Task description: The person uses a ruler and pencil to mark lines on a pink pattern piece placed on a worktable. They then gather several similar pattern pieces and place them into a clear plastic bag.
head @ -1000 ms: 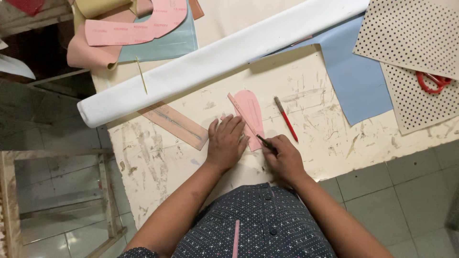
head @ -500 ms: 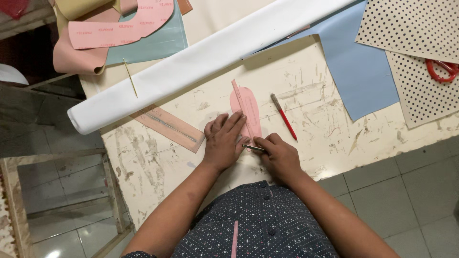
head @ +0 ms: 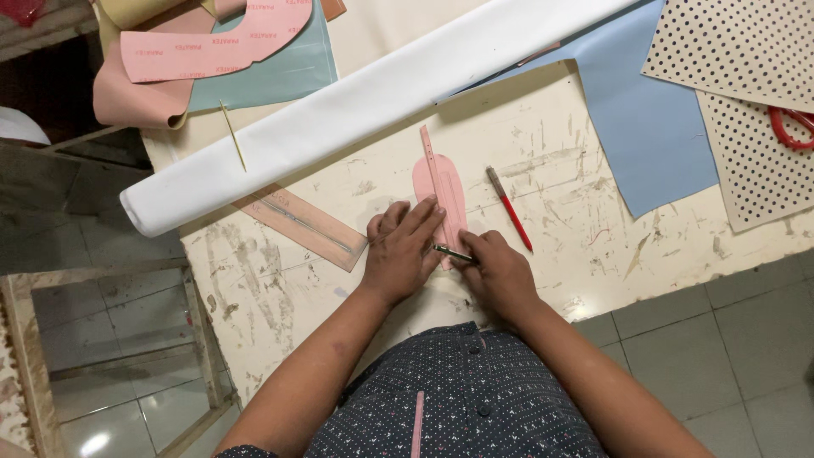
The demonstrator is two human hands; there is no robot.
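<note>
A small pink cut-out piece (head: 447, 188) with a narrow pink strip along it lies on the scratched white worktable (head: 280, 297). My left hand (head: 401, 248) presses flat on its lower left side, fingers spread. My right hand (head: 500, 273) grips a thin metal-tipped cutting tool (head: 452, 253), its tip at the piece's lower edge between the two hands. A red-handled tool (head: 509, 208) rests on the table just right of the piece.
A long white material roll (head: 356, 106) crosses the table diagonally. A brown strip (head: 301, 225) lies left of my hands. Blue sheet (head: 649, 127), dotted sheets (head: 746, 51), red scissors (head: 793, 127) sit right; pink and teal patterns (head: 212, 51) upper left. Tiled floor lies below.
My right hand has moved in with the tool from the piece's right side to its lower edge. My left hand stays pressed on the piece.
</note>
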